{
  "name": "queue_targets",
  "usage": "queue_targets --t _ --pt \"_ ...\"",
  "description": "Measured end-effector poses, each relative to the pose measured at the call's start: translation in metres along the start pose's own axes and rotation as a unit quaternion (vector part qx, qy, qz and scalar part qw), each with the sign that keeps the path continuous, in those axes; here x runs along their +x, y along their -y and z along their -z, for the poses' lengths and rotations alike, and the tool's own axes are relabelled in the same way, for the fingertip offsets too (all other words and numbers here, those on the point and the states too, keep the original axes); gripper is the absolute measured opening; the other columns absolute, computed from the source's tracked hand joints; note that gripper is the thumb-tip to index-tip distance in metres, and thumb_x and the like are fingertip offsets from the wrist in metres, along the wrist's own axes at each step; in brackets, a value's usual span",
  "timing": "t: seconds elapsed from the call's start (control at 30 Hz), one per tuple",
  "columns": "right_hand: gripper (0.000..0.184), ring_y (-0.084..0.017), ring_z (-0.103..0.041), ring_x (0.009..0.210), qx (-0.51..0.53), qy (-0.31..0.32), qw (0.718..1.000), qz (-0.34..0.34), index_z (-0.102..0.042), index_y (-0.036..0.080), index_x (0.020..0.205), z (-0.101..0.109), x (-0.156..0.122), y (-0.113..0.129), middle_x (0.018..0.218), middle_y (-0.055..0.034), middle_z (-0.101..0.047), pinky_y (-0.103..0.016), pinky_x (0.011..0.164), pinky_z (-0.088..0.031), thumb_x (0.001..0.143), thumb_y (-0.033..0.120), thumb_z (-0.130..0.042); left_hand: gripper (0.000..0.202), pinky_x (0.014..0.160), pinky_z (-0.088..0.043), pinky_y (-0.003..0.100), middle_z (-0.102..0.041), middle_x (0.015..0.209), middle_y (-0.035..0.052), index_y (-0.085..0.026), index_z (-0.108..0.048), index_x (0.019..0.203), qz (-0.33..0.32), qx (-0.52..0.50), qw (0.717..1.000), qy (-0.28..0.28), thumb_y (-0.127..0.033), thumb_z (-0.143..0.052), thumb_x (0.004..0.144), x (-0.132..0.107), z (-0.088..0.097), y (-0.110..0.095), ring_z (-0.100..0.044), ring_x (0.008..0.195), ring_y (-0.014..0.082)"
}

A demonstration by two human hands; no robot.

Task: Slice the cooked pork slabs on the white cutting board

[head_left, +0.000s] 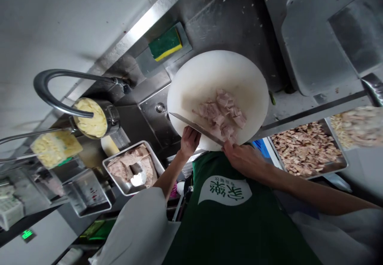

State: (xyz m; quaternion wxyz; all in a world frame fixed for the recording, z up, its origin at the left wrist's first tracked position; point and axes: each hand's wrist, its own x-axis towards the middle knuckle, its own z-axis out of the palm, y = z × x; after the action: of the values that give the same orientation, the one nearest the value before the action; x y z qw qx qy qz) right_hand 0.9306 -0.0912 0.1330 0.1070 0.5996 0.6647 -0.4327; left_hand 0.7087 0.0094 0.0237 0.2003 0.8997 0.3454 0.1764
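A round white cutting board (194, 73) lies before me with several pieces of pale cooked meat (211, 112) on it. The handle of a kitchen knife (206, 134) is wrapped in my right hand (242, 159), at the board's near edge. Its long blade slants across the board toward the left, beside the meat. My left hand (190, 140) is closed, its curled fingers against the near side of the blade. Whether those fingers grip anything is hidden.
A sink (160, 107) with a curved faucet (60, 73) is at left. Near it stand a pot of pale slices (104, 113) and a tray of meat slabs (155, 161). A sponge (165, 43) lies behind the board. At right is a tray of chopped meat (344, 165).
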Motion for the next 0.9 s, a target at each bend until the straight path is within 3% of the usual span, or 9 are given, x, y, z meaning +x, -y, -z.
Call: queue_targets --t 0.27,0.47,0.63,0.8,0.9 --pt "0.036 -0.025 -0.071 0.076 -0.021 0.008 1.0 0.017 -0.049 0.006 0.125 -0.008 -0.003 -0.014 0.082 -0.015 -0.071 -0.031 0.064 -0.046 0.103 0.02 -0.025 0.015 0.081 -0.05 0.037 -0.064 0.086 0.0077 -0.018 -0.065 0.087 0.004 -0.034 0.999 -0.004 -0.021 -0.055 0.097 0.001 -0.001 0.001 -0.059 0.091 0.0207" --pt "0.035 -0.029 -0.071 0.086 -0.026 -0.034 0.998 0.046 -0.055 0.006 0.12 0.002 0.023 -0.005 0.092 -0.0201 -0.073 -0.035 0.069 -0.048 0.101 0.018 -0.028 0.013 0.084 -0.051 0.038 -0.066 0.085 0.0069 -0.018 -0.067 0.09 0.005 -0.037 0.999 0.006 -0.022 -0.057 0.096 -0.001 0.0 0.003 -0.061 0.093 0.0209" --pt "0.037 -0.027 -0.07 0.083 0.004 -0.015 0.999 0.035 -0.057 0.009 0.118 -0.004 0.024 -0.008 0.084 -0.0159 -0.073 -0.033 0.069 -0.048 0.103 0.024 -0.027 0.01 0.089 -0.053 0.039 -0.069 0.093 0.008 -0.018 -0.069 0.097 0.008 -0.059 0.998 -0.007 -0.021 -0.06 0.094 -0.003 0.0 0.002 -0.063 0.098 0.0212" --pt "0.04 -0.028 -0.069 0.092 0.002 -0.062 0.995 0.083 -0.058 0.005 0.119 0.012 0.09 0.012 0.103 -0.0218 -0.071 -0.035 0.074 -0.047 0.101 0.017 -0.024 0.011 0.09 -0.054 0.04 -0.07 0.096 0.0092 -0.017 -0.068 0.1 0.015 -0.048 0.999 -0.022 -0.02 -0.059 0.095 -0.005 -0.003 0.004 -0.063 0.1 0.0212" --pt "0.046 -0.029 -0.068 0.089 0.02 -0.082 0.992 0.091 -0.055 0.002 0.124 0.032 0.118 0.018 0.099 -0.0211 -0.071 -0.036 0.074 -0.046 0.104 0.025 -0.021 0.013 0.091 -0.055 0.041 -0.07 0.101 0.0102 -0.017 -0.068 0.102 0.014 -0.035 0.999 -0.037 -0.02 -0.058 0.095 -0.005 -0.004 0.003 -0.063 0.1 0.0209"
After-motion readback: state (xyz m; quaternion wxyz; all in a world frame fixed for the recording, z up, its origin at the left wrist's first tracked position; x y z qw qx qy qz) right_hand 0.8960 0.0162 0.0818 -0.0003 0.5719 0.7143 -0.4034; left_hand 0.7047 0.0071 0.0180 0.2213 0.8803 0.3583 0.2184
